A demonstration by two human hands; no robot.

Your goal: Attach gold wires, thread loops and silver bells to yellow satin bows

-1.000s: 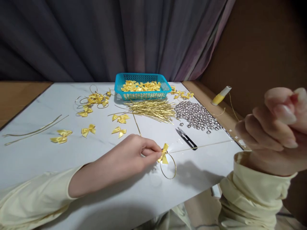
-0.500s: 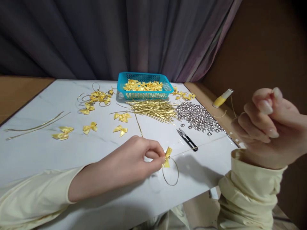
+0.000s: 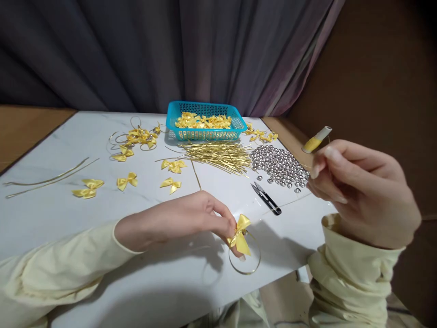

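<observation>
My left hand (image 3: 201,221) pinches a yellow satin bow (image 3: 241,237) low over the table front. A loop of gold cord (image 3: 254,269) hangs from the bow, and a small silver bell or bead (image 3: 245,232) sits at its middle. Off to the right, raised above the table edge, my right hand (image 3: 365,187) is closed in a pinch. A fine yellow thread (image 3: 292,202) stretches from near the bow toward its fingers. Thread snips (image 3: 266,198) lie between the hands, beneath that thread.
A blue basket (image 3: 206,135) of bows stands at the back. Before it lie gold cords (image 3: 218,157), with silver beads or bells (image 3: 278,166) beside them. Loose bows (image 3: 127,181) and finished-looking looped bows (image 3: 139,136) lie leftward. A thread spool (image 3: 316,140) stands at right.
My right hand has moved left and turned, fingers now pointing toward the table. My left hand has rotated the bow to face me, lowering it slightly.
</observation>
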